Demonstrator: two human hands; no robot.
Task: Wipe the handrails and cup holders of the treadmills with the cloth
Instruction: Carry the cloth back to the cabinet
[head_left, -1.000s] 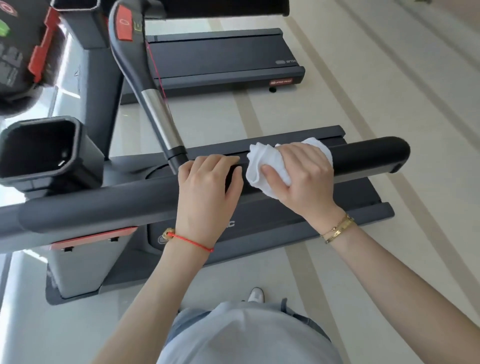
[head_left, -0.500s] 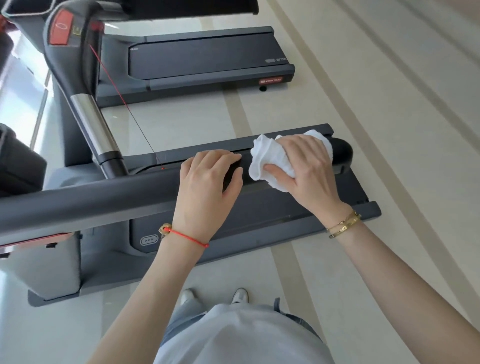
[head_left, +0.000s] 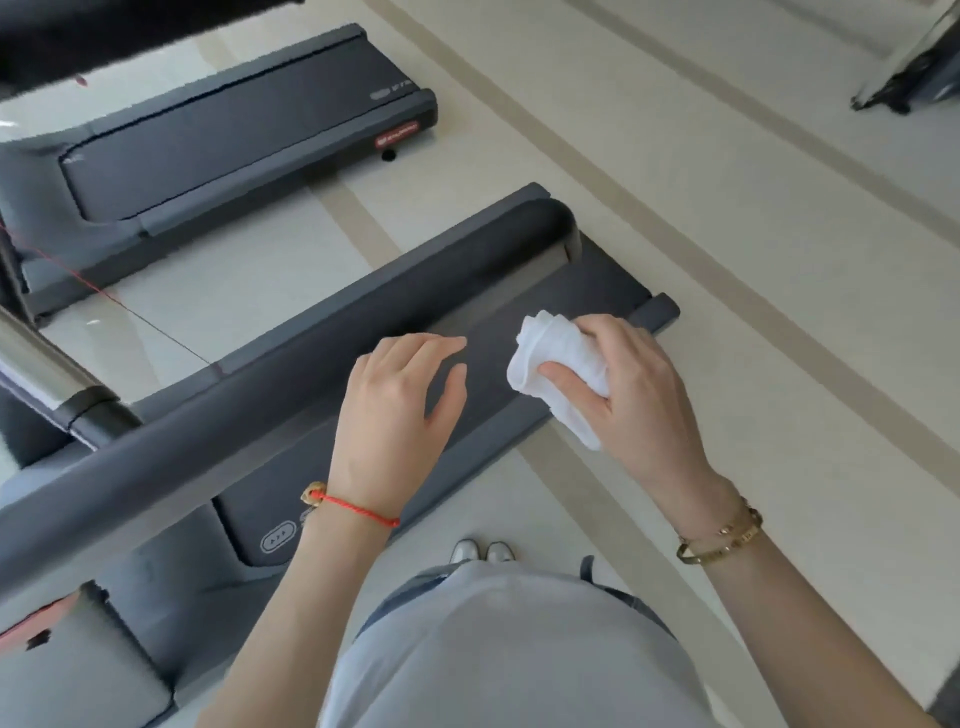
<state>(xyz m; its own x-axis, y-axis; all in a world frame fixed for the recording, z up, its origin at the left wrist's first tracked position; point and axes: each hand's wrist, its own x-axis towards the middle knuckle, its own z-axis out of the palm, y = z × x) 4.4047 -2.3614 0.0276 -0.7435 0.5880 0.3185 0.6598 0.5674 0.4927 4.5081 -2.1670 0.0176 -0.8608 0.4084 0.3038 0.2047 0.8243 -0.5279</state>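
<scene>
Your right hand (head_left: 631, 392) grips the bunched white cloth (head_left: 558, 366) — fingers and thumb curled round it — just off the near side of the dark handrail (head_left: 291, 364), close to its rounded end and not touching it. Your left hand (head_left: 397, 415) hovers beside the cloth, near the same rail, fingers loosely spread and holding nothing — whether it touches the rail is unclear.

**White cloth off the rail, handrail bare**

The cloth (head_left: 558, 364) is white and bunched into a loose wad, its folds spilling out at upper left and bottom. It sits just beside the dark, rounded handrail (head_left: 291, 374), apparently not touching it. The handrail runs diagonally, its blunt end at upper right.
</scene>
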